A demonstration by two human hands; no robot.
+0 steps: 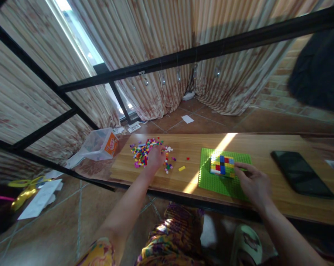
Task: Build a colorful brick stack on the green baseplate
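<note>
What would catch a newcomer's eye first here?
The green studded baseplate on the tabletop stands out first, bearing a multicoloured brick build with the right hand at its right edge. Farther left, the left hand is at a colourful heap of bricks. A dark phone or tablet lies at the right.

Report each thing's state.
Multicoloured plastic brick pile: loose, spread out
Multicoloured rectangular brick block: assembled
Green studded baseplate: lying flat
Yellow rectangular brick: loose
Black rectangular device: screen dark
Patterned fabric curtains: hanging, gap showing
Clear plastic box: cannot tell whether open
</note>
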